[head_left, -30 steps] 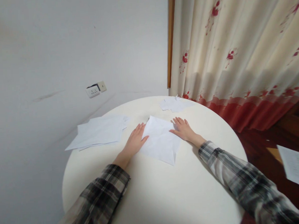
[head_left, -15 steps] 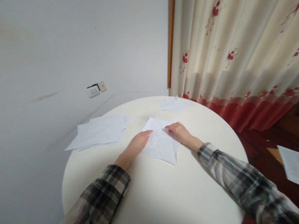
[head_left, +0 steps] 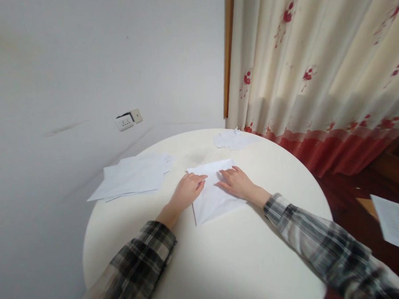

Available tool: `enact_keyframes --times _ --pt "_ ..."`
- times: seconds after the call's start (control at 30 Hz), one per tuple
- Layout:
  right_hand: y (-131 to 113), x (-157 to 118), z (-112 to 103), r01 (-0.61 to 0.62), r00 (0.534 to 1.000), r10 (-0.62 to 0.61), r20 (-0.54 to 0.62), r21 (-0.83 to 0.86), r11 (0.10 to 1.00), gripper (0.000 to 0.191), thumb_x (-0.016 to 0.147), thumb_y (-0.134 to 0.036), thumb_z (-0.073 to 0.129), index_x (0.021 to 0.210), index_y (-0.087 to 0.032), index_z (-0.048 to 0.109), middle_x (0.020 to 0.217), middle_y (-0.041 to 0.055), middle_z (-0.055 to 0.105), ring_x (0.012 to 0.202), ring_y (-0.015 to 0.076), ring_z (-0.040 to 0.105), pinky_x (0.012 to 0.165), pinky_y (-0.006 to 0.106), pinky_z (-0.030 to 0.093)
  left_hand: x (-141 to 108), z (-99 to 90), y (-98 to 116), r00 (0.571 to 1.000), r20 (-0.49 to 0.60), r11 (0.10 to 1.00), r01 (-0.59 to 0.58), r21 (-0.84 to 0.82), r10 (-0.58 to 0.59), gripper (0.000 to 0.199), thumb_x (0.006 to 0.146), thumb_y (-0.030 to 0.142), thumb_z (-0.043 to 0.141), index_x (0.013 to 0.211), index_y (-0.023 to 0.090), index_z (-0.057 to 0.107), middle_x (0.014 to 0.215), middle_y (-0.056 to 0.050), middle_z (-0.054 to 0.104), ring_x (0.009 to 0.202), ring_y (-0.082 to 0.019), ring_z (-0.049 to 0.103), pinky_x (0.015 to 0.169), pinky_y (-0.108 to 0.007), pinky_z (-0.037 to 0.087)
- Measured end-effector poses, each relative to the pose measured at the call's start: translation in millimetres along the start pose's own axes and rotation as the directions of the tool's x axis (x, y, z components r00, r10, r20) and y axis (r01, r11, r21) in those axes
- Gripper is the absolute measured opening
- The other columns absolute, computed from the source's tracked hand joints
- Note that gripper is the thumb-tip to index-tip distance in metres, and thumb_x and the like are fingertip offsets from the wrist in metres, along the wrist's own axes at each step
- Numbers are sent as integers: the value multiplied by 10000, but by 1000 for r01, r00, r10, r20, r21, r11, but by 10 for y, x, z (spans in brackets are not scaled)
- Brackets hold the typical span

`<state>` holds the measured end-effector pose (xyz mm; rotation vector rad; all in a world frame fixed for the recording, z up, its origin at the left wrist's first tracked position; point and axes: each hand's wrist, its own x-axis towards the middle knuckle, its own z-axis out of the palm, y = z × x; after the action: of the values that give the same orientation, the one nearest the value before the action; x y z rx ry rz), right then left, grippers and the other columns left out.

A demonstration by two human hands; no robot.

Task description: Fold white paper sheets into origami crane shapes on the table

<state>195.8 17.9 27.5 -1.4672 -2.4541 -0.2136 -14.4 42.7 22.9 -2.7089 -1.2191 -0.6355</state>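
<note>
A white sheet of paper point(head_left: 215, 202), apparently folded, lies on the round white table point(head_left: 206, 274) between my hands. My left hand point(head_left: 188, 190) rests on its left edge with fingers stretched over the paper. Lying on the sheet's right side, my right hand point(head_left: 236, 182) has its fingers spread. Neither hand pinches the paper. The palms hide parts of both side edges.
A stack of white sheets point(head_left: 130, 177) lies on the left of the table, its corner over the edge. More paper pieces point(head_left: 234, 139) sit at the far edge near the curtain point(head_left: 299, 73). A wall socket point(head_left: 124, 122) is behind. Printed sheets point(head_left: 395, 224) lie lower right.
The paper between my hands has turned, so its near corner now points left instead of right. Both hands shifted slightly, and the right hand's fingers spread out on the sheet.
</note>
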Motion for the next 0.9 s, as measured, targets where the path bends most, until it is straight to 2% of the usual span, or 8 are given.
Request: enact_keyframes --times 0.1,0.23,0.33,0.43,0.53,0.57,0.7,0.9 --pt "-55 -13 31 22 1000 -22 3 4 1000 469 887 -456 349 1175 -103 459 1108 170 592 1088 228 514 979 392 292 2 6 51 999 34 999 -10 34 8 273 855 242 425 1042 190 618 835 -54 680 802 -190 579 773 -338 422" --pt "-94 -22 135 58 998 -58 -16 10 998 458 895 -385 357 1232 -84 432 1270 193 477 1206 260 416 996 406 311 -1 8 134 994 112 995 2 103 -13 281 878 283 385 880 190 650 766 -62 670 758 -192 590 751 -340 423" --pt "-97 -26 209 94 995 -92 -30 79 992 460 906 -359 329 1264 -80 408 1320 187 427 1255 247 357 1011 397 319 -7 38 182 993 103 989 46 138 -61 271 875 298 391 826 163 621 749 -74 650 751 -199 593 751 -350 430" --pt "-85 -29 243 122 992 -122 -8 172 978 524 905 -423 299 1306 -91 360 1362 169 380 1289 234 304 1036 406 293 -23 128 168 998 62 998 16 65 -20 241 869 302 410 961 160 581 961 -85 632 939 -200 567 844 -342 419" --pt "-77 -31 236 121 989 -138 54 243 963 642 879 -526 269 1349 -90 292 1401 160 316 1311 243 255 1057 429 249 -46 254 94 997 76 999 -32 -9 32 392 888 354 366 1221 162 444 1287 -96 478 1201 -187 414 996 -332 326" --pt "-77 -31 230 118 988 -140 70 258 959 675 869 -553 261 1359 -89 273 1411 158 297 1318 245 238 1063 433 233 -52 289 68 995 95 1000 -19 -1 19 435 893 381 341 1259 157 408 1339 -100 427 1246 -191 364 1023 -341 295" --pt "-82 -27 220 95 987 -128 99 282 955 734 843 -609 242 1371 -99 253 1425 150 266 1332 239 196 1076 433 191 -62 339 17 986 153 997 62 49 -69 551 886 468 293 1315 128 347 1398 -118 341 1305 -215 270 1053 -368 242" --pt "-18 1 266 36 994 -63 94 261 965 733 837 -620 236 1353 -104 301 1424 156 261 1330 241 204 1066 430 208 -62 312 -9 973 163 986 149 80 -160 586 877 513 265 1317 137 357 1404 -110 330 1309 -223 260 1050 -393 242"
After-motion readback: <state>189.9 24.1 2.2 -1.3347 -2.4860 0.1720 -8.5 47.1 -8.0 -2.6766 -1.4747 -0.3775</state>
